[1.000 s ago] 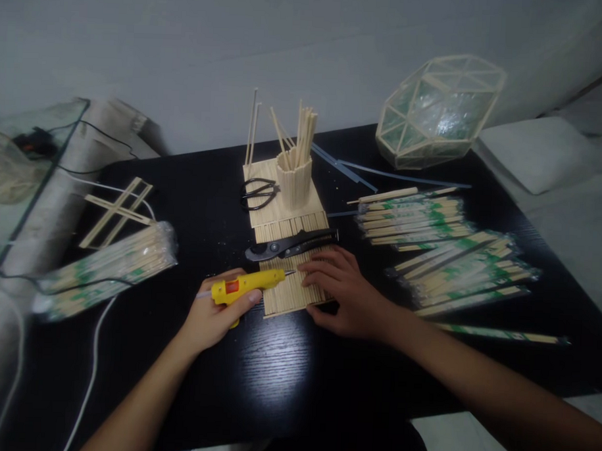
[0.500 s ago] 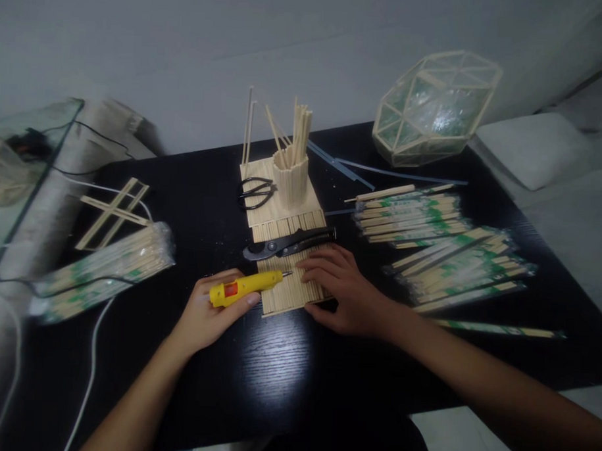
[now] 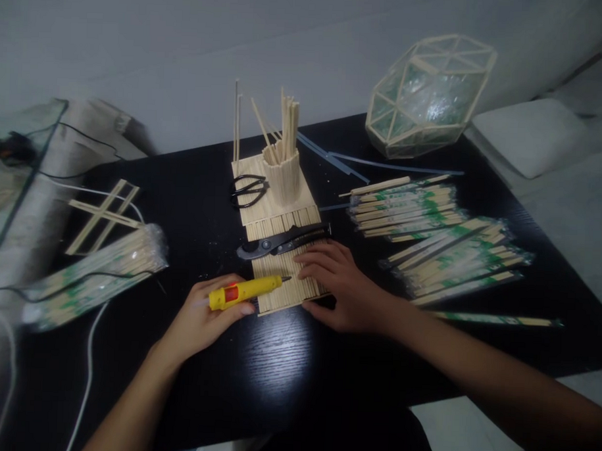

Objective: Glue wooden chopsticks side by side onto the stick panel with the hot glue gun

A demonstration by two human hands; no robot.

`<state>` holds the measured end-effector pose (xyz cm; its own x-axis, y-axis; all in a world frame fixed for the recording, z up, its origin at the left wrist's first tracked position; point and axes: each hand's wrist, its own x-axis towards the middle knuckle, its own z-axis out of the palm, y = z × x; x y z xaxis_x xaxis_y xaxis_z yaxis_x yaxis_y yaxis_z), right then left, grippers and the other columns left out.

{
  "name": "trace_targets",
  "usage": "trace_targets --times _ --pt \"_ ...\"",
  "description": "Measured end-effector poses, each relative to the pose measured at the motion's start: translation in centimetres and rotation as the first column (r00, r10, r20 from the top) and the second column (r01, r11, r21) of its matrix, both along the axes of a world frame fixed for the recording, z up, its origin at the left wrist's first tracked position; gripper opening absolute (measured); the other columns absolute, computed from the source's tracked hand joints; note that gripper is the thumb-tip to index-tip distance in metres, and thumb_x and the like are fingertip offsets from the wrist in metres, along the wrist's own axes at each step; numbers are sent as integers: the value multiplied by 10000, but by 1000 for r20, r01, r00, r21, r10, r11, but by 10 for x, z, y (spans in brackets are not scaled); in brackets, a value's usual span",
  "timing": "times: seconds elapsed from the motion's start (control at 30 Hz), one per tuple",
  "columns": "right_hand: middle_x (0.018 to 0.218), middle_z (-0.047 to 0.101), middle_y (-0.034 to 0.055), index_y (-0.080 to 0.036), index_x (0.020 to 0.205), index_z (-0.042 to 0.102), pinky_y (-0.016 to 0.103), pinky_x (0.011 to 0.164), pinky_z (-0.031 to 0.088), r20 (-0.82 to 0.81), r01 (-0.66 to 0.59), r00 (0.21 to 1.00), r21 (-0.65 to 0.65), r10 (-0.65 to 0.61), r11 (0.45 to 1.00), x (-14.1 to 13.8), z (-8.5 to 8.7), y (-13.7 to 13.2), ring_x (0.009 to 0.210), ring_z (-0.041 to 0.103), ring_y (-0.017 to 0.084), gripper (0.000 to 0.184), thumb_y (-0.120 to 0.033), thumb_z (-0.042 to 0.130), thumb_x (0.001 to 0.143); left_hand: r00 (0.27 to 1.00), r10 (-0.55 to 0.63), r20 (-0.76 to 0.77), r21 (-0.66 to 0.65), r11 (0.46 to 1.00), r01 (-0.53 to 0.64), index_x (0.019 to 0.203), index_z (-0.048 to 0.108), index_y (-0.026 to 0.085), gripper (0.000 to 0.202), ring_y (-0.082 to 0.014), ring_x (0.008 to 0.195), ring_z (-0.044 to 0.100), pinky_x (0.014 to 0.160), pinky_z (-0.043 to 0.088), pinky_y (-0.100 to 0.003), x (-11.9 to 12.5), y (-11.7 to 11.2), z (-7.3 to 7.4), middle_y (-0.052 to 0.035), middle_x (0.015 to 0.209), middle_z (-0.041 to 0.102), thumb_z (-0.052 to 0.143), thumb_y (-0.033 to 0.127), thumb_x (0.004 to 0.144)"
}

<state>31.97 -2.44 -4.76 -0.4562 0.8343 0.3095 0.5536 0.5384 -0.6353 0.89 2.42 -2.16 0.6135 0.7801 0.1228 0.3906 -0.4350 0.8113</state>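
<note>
My left hand (image 3: 199, 320) is closed around a yellow hot glue gun (image 3: 247, 291), whose metal tip points right over a mat of wooden sticks (image 3: 271, 302). At the mat's right side lies my right hand (image 3: 341, 286), fingers apart and reaching onto the sticks, thumb by the near edge. Black pruning shears (image 3: 280, 242) rest across the mat, just beyond both hands. Farther back, a wooden board (image 3: 249, 214) carries a round cup made of sticks (image 3: 285, 182) with loose sticks standing in it. Black-handled scissors (image 3: 247, 191) lie beside the cup.
Wrapped chopsticks (image 3: 458, 257) lie in piles on the right of the black table (image 3: 201, 393). Behind them sits a faceted stick-framed shape (image 3: 428, 98). To the left are a bag of chopsticks (image 3: 101, 278), a small stick frame (image 3: 104, 215) and a white cable (image 3: 88, 369).
The whole view has shifted slightly, so table items appear a little farther left and higher. Both hands keep nearly the same places, and the left still holds the glue gun.
</note>
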Motion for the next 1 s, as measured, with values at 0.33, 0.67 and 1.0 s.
trace_targets --times 0.33,0.67,1.0 --pt "1402 730 124 -239 1203 622 580 1192 458 -77 64 995 -5 -64 998 2 1 2 1393 609 324 350 -50 602 909 999 -42 -32 6 999 42 876 732 191 277 -131 635 667 585 513 -211 2 -1 0 6 779 711 764 416 1034" --pt "1406 724 131 -229 1257 611 590 1195 451 -80 60 995 -12 -60 998 2 -2 3 1387 605 330 412 -58 609 882 999 -25 -45 10 1000 25 829 714 191 308 -124 594 644 553 495 -214 3 0 -1 14 738 688 762 423 1025" --pt "1476 673 161 -232 1271 641 628 1209 421 -15 31 999 -28 -32 999 3 2 2 1436 553 369 379 -197 702 899 996 -76 -55 53 995 78 824 694 195 268 -117 587 629 550 483 -208 5 0 2 24 730 660 738 358 1033"
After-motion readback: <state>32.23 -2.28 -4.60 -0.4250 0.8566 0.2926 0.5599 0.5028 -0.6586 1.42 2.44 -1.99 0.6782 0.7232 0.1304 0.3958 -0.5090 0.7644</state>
